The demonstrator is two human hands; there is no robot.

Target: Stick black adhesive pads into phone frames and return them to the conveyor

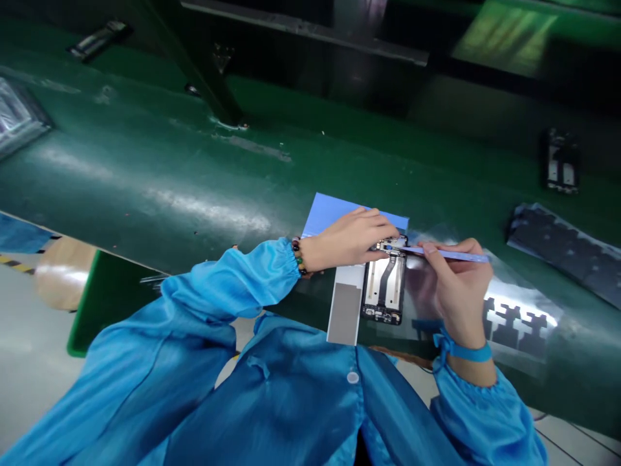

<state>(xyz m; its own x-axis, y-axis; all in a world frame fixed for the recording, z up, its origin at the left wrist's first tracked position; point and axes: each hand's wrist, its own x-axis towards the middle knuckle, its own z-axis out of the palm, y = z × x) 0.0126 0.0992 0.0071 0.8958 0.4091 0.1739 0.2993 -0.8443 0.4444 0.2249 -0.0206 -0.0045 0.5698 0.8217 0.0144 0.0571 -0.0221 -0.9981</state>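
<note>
An opened phone (pixel 395 285) lies on the green bench, its inner frame, a dark flex cable and small boards showing. My left hand (pixel 352 238) reaches over its upper end, thumb and fingers closed on the phone's top-left corner. What lies under those fingertips is partly hidden. My right hand (pixel 458 278) pinches a thin purple stick-like tool (pixel 460 254), whose tip touches the upper part of the phone. Whether it is tweezers or a pry stick I cannot tell. Beside the phone, partly under my left hand, are a blue sheet (pixel 330 213) and a white-and-grey strip (pixel 344 314).
Clear film with dark cut-out pieces (pixel 519 327) lies right of my right hand. Beyond it are a dark sheet stack (pixel 563 252) and another phone frame (pixel 561 162). A green post (pixel 198 71) rises at the back; a phone part (pixel 99 39) lies at the far left.
</note>
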